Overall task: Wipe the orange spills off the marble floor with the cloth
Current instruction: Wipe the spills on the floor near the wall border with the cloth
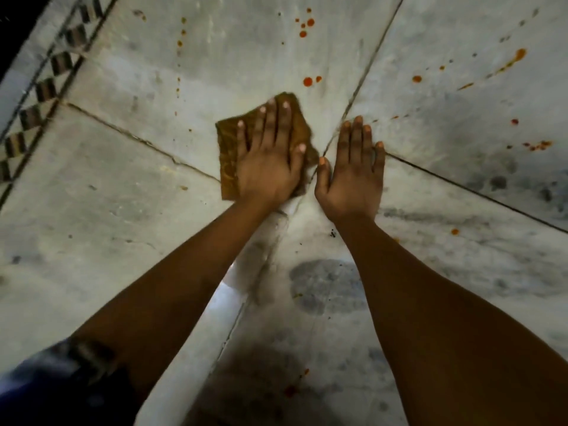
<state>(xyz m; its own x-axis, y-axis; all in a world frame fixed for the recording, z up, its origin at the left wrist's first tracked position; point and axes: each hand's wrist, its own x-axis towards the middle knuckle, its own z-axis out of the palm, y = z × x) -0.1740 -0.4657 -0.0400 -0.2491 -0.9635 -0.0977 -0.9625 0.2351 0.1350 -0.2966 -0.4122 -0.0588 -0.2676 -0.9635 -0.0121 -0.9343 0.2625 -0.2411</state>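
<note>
Hands first: left hand (270, 155) flat on the cloth (229, 149), fingers straight and slightly spread, palm pressing down, thumb out toward the right edge of the fabric. Right hand (353, 167) flat on bare floor just beside it, fingers straight and held close together, thumb angled toward the cloth, holding nothing. Cloth brownish-orange, roughly square, lying where four slabs of the marble floor (123, 235) meet, mostly covered by the left hand, with its left and far corners showing.

Beyond the fingertips, two round orange spills (308, 81) just past the cloth. Farther off, a cluster of orange drops (307, 24) near the top edge, a thin dotted trail (181, 41) to the left of that, and a long orange streak (513, 59) with scattered dots at upper right. More specks (538, 145) at the right edge, and a dark red spot (290, 390) near the bottom between the forearms. Patterned tile border (46, 87) along the upper left. Dark sleeve (61, 379) at lower left.
</note>
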